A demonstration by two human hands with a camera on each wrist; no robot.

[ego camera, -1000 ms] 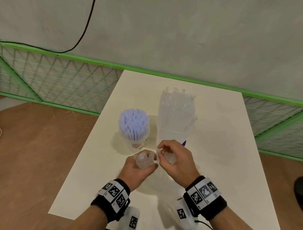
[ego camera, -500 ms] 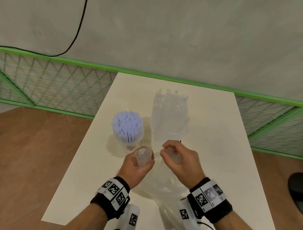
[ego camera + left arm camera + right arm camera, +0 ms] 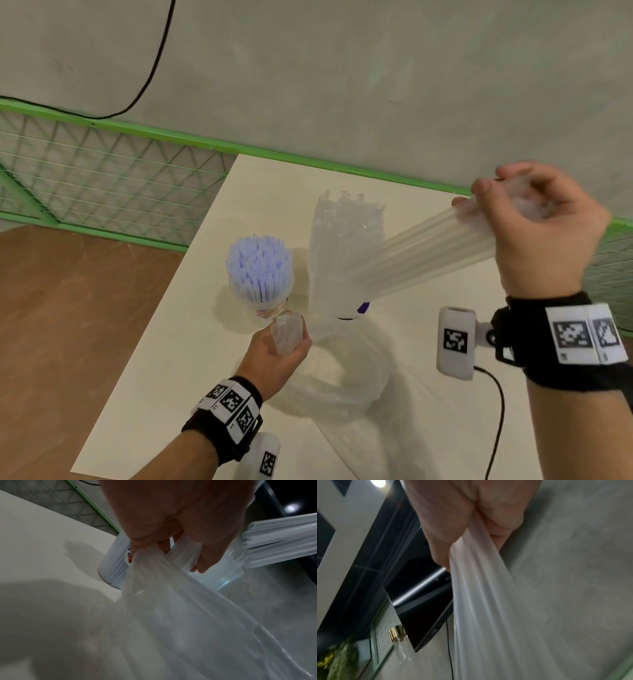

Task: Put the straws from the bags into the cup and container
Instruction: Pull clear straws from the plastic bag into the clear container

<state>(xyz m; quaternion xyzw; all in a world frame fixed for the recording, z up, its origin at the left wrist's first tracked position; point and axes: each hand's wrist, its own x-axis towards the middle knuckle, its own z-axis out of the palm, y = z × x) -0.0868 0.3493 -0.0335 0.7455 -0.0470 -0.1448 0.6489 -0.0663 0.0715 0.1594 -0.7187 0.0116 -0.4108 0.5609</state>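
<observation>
My right hand (image 3: 524,219) is raised at the right and grips a bundle of clear straws (image 3: 414,260) that slants down to the left over the tall clear container (image 3: 342,260), which holds clear straws. The same bundle (image 3: 488,601) fills the right wrist view below my right hand (image 3: 467,524). My left hand (image 3: 277,349) sits low on the table and pinches the mouth of a clear plastic bag (image 3: 339,387), seen draping from the hand (image 3: 171,527) as a bag (image 3: 188,615). A cup (image 3: 260,267) packed with blue-white straws stands left of the container.
The white table (image 3: 191,359) ends at the left over a brown floor. A green wire fence (image 3: 102,178) and a grey wall run behind. A black cable (image 3: 496,411) trails from the right wrist camera over the near right of the table.
My right hand has pulled a bundle of clear straws out of the bag, rising up and to the right. My left hand stayed low, still holding the bag's mouth.
</observation>
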